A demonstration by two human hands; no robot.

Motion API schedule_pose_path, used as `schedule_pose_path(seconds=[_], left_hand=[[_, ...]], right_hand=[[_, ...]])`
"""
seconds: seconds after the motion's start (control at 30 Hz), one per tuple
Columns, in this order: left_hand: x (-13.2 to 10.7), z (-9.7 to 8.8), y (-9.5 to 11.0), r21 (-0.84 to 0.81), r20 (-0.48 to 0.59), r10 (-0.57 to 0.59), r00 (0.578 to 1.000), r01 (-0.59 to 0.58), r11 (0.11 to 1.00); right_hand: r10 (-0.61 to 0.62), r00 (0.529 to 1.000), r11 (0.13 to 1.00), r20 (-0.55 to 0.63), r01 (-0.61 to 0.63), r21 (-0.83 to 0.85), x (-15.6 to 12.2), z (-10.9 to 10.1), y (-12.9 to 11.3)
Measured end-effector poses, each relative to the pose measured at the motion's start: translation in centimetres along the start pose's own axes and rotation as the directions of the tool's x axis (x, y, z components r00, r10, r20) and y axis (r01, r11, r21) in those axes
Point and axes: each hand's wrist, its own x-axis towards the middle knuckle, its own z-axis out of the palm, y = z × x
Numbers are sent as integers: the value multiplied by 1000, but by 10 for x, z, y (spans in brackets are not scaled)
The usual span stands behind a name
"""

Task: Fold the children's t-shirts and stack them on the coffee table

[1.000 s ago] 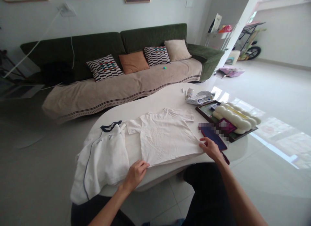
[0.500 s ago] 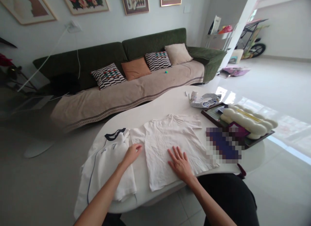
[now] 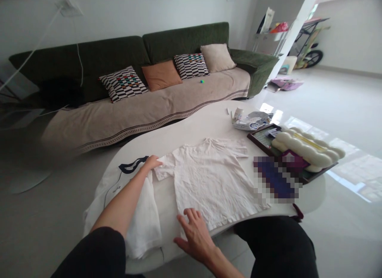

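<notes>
A plain white T-shirt [image 3: 209, 178] lies spread on the white table, its neck pointing away from me and its cloth lightly wrinkled. My left hand [image 3: 152, 163] is at the outer end of its left sleeve, with the fingers closed at the sleeve's edge; the thumb is mostly hidden. Over the T-shirt's near left corner is my right hand [image 3: 195, 234], open, fingers apart and slightly bent, covering that corner. A second white shirt [image 3: 146, 226] with a navy collar lies to the left, partly under my left forearm.
The white table [image 3: 167, 136] has a curved edge. On its right are a dark tray [image 3: 262, 146] with a cream bubble-shaped object [image 3: 307, 148], a crumpled plastic packet [image 3: 253, 120] and a blurred-out dark item [image 3: 276, 178]. Behind stands a green sofa [image 3: 185, 37] with cushions.
My left hand has moved away from me, up to the sleeve's end. My right hand has left the middle of the T-shirt for its near left corner. The view has tilted down slightly.
</notes>
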Motion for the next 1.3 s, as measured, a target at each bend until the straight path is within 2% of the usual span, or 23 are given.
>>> schedule_pose_path(seconds=[0.1,0.27,0.37,0.5,0.67,0.73,0.8,0.93,1.03,1.1,1.2,1.3], left_hand=[[-7,-8,-6,-103,62,-9,998,15,995],[-27,-21,-13,-306,88,-50,995,74,949],[-37,-24,-12,-414,62,-96,994,113,903],[-48,-23,-8,-496,-4,-182,983,156,854],[-58,-25,2,-544,-66,-267,961,190,817],[-56,-29,16,-571,-61,-256,965,177,801],[-50,-33,39,-599,-44,-211,977,143,788],[-28,-29,102,-639,8,-82,997,68,766],[-11,-9,148,-653,62,-14,998,51,756],[-2,11,170,-647,90,3,996,56,760],[9,42,189,-617,97,1,995,59,785],[18,62,194,-575,64,3,998,35,818]], right_hand=[[24,999,998,49,-21,-60,5,15,-19],[113,993,983,20,-109,-147,9,27,-19],[148,989,980,24,-143,-135,4,23,-19],[101,992,995,73,-99,-33,-4,12,-21],[171,985,979,-28,-167,117,-12,-4,-14],[206,976,969,-76,-192,158,-15,-9,-7],[240,964,954,-112,-214,208,-20,-14,2],[321,932,890,-169,-235,392,-30,-25,25],[393,904,820,-171,-260,510,-37,-30,45],[423,893,788,-150,-282,547,-41,-30,55],[450,885,762,-118,-312,568,-45,-26,66],[440,887,765,-141,-288,577,-46,-21,70]])
